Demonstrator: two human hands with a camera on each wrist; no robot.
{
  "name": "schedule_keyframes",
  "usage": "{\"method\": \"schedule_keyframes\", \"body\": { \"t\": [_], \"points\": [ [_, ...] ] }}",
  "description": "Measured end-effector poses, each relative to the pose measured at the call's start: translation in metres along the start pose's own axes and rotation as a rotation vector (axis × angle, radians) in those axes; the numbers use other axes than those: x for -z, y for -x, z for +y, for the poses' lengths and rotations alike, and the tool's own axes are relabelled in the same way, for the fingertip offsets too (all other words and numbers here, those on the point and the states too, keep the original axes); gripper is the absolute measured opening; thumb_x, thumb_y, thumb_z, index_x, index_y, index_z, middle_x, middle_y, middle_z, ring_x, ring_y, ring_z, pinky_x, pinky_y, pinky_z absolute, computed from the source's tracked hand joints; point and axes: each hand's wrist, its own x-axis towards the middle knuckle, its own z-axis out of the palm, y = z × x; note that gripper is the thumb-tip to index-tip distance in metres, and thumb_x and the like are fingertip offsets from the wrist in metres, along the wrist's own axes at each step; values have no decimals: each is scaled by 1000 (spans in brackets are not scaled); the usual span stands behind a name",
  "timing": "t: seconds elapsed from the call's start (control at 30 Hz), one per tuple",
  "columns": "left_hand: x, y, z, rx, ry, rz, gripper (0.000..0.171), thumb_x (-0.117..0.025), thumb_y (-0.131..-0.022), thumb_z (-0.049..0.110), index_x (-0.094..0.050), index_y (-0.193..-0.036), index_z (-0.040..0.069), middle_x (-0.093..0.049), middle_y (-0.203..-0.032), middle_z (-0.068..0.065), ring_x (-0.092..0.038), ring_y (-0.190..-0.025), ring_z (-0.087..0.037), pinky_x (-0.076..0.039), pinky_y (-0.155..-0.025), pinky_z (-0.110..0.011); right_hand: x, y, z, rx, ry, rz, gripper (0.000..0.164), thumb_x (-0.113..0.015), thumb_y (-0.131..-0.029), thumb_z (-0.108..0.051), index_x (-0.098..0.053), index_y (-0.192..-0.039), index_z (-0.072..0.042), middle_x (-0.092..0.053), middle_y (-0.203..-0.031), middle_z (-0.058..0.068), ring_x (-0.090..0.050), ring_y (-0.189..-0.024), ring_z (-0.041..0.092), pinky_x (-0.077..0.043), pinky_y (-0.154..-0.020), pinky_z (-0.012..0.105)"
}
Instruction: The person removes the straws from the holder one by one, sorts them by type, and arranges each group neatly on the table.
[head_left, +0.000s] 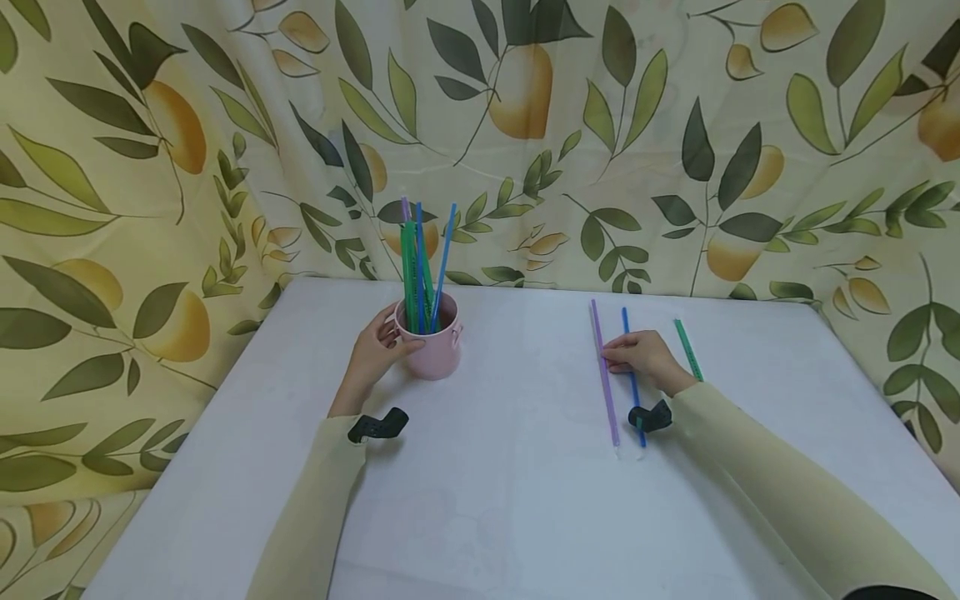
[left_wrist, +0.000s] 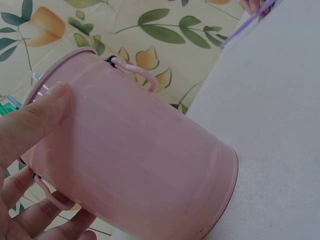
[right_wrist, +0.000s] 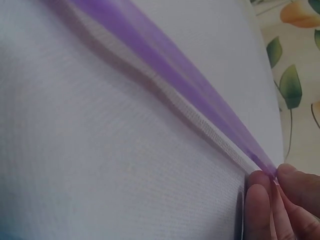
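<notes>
On the left, a small pink bucket (head_left: 435, 360) stands on the white table with several green, blue and purple straws (head_left: 417, 275) upright in it. My left hand (head_left: 372, 354) grips it near the rim, the thumb laid along its wall in the left wrist view and the other fingers around the far side by a handle (left_wrist: 52, 196). Over on the right, my right hand (head_left: 643, 357) pinches a purple straw (head_left: 609, 408) between thumb and fingertips. In the right wrist view, this straw (right_wrist: 200, 95) runs just above the cloth, its shadow beside it.
Under the right hand lies a blue straw (head_left: 634, 390), partly covered by the hand and a black wrist strap (head_left: 651, 416). A green straw (head_left: 687, 350) lies further right, its near end hidden by the sleeve. A fruit-patterned curtain (head_left: 480, 167) hangs behind the table (head_left: 480, 500).
</notes>
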Motion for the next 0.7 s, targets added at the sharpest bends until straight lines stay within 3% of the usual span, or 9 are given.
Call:
{"method": "schedule_keyframes", "body": {
  "t": [0.5, 0.7],
  "points": [
    [0, 2, 4, 12, 3, 1, 81, -76, -78, 30, -33, -146, 25, -39, -150, -6, -39, -137, -26, -37, -112, -41, 0, -5, 0, -15, 16, 4, 37, -59, -92, -13, -54, -118, 13, -67, -71, -7, -66, -66, 3, -57, -68, 18],
    [0, 3, 4, 4, 4, -2, 81, -76, -78, 30, -32, -146, 25, -38, -150, -6, -38, -137, -26, -35, -113, -40, 2, -3, -2, -12, -27, -19, 39, -60, -91, -12, -53, -119, 14, -68, -73, -6, -67, -67, 4, -58, -69, 20]
  ]
}}
